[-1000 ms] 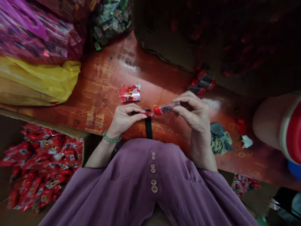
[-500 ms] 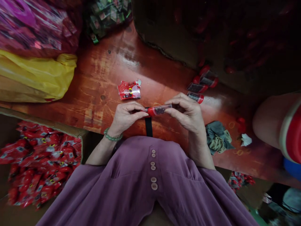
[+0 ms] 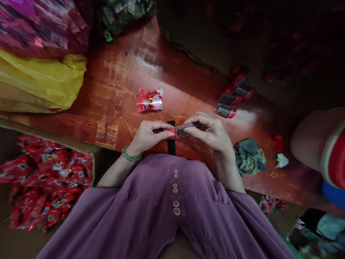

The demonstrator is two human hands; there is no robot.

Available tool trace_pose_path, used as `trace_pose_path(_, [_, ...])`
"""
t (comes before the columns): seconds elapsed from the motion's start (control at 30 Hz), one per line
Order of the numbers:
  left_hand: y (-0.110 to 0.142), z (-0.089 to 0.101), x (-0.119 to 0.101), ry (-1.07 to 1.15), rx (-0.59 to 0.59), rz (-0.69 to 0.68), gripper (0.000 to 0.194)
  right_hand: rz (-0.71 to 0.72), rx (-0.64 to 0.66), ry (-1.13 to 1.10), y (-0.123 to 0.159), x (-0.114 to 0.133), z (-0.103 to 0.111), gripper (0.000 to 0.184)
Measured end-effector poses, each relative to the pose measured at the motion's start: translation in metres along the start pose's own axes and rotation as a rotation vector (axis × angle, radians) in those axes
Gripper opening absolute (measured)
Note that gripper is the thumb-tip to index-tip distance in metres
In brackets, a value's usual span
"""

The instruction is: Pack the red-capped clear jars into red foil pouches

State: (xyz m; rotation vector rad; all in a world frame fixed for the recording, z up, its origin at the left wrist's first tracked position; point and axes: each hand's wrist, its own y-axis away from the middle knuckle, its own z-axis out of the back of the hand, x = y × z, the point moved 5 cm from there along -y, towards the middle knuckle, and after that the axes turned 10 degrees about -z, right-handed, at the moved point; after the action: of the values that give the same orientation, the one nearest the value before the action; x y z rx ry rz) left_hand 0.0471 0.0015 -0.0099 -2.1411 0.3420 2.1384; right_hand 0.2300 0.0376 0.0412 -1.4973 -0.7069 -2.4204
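Note:
A small clear plastic tube (image 3: pixel 183 131) with dark bits inside and a red end is held between both hands, over a black strap (image 3: pixel 171 145) on the table. My left hand (image 3: pixel 152 136), with a green bead bracelet (image 3: pixel 130 155) at its wrist, pinches the red end, which its fingers partly cover. The thumb and fingers of my right hand (image 3: pixel 210 131) are closed on the clear end. Just beyond my left hand lie red printed packets (image 3: pixel 148 100). Several similar red-capped tubes (image 3: pixel 225 110) lie past my right hand.
On the left stand a box of red wrapped pieces (image 3: pixel 54 180) and a yellow bag (image 3: pixel 40 82). Crumpled grey-green cloth (image 3: pixel 249 156) lies right of my right arm, near a pink tub with a red rim (image 3: pixel 335 158). A dark cardboard box (image 3: pixel 188 36) sits at the back.
My left hand has moved slightly right and now covers more of the tube's red end. My right hand has shifted slightly left, and its fingers have closed in around the clear end.

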Motion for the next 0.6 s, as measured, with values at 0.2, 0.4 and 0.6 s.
trace_pose_path(0.2, [-0.002, -0.003, -0.003, -0.02, 0.044, -0.016, 0.021, -0.026, -0.088, -0.055, 0.003, -0.009, -0.006, 0.019])
trace_pose_path(0.4, [-0.006, 0.001, 0.003, 0.09, -0.155, 0.143, 0.048, -0.284, -0.079, -0.521, 0.005, -0.032, -0.021, 0.032])
trace_pose_path(0.6, [0.0, 0.006, 0.007, 0.549, -0.14, 0.216, 0.066, -0.318, -0.191, -0.682, 0.005, -0.04, -0.031, 0.032])
